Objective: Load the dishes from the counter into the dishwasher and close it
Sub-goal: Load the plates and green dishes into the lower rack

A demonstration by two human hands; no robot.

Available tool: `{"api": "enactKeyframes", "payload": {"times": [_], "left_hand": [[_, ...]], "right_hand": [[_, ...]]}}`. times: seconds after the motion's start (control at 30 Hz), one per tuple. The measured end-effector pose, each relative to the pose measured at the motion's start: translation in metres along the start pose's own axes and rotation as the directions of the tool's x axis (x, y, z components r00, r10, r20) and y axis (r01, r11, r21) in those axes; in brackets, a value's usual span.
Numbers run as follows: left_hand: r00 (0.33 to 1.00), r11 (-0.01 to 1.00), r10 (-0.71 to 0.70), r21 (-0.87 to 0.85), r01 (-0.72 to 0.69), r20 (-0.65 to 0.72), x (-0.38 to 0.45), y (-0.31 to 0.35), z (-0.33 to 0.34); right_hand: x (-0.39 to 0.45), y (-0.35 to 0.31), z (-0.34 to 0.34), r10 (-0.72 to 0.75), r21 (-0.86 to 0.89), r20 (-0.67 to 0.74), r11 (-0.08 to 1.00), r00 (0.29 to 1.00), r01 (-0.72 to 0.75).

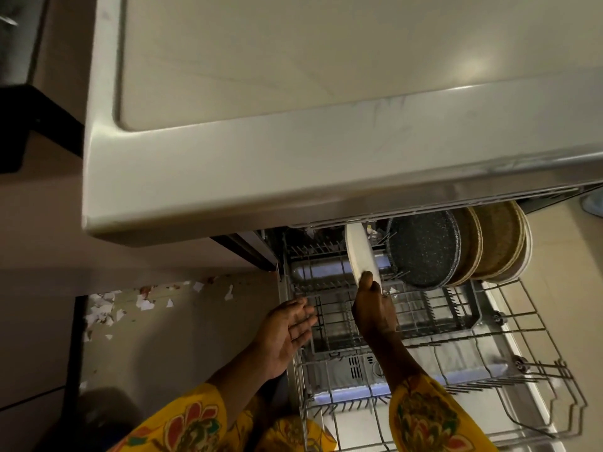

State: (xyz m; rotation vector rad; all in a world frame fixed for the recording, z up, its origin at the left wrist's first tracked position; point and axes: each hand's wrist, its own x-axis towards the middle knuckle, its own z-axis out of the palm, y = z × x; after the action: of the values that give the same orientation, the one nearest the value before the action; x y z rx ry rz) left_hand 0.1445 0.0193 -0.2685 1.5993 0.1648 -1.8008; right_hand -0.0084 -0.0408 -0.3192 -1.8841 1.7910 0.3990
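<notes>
right hand gripping round white ceramic plate on edge over grey wire dishwasher rack, left hand relaxed, fingers spread, holding nothing

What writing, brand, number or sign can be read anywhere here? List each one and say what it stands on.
None can be read.
The dishwasher door bears small dark marks by its vent, too small and blurred to read.
The white plate in the right hand, the dark speckled pan, the brown plates, the rack and the counter show no lettering.
</notes>
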Motion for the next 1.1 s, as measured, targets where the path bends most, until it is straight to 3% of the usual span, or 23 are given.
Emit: {"api": "enactKeyframes", "payload": {"times": [0.23,0.5,0.6,0.93,1.1], "left_hand": [[1.0,1.0,-0.006,-0.017,0.006,0.002,0.001,0.002,-0.005],[1.0,0.999,-0.002,-0.043,0.002,-0.006,0.003,0.009,-0.011],[1.0,0.999,-0.001,-0.046,0.001,-0.008,-0.001,0.01,-0.01],[0.999,0.999,0.034,-0.018,-0.033,0.011,-0.046,0.021,0.006],[0.997,0.997,0.067,-0.038,-0.066,0.025,-0.093,0.031,0.009]], "right_hand": [[0.021,0.006,-0.014,0.076,0.162,0.004,0.984,0.997,-0.075],[0.038,-0.01,-0.026,0.087,0.031,0.029,0.996,0.996,-0.088],[0.034,-0.013,-0.024,0.128,0.117,0.051,0.984,0.99,-0.133],[-0.043,-0.006,-0.022,0.121,0.233,0.148,0.96,0.982,-0.153],[-0.098,-0.007,-0.04,0.038,0.149,0.186,0.987,0.982,-0.067]]}}
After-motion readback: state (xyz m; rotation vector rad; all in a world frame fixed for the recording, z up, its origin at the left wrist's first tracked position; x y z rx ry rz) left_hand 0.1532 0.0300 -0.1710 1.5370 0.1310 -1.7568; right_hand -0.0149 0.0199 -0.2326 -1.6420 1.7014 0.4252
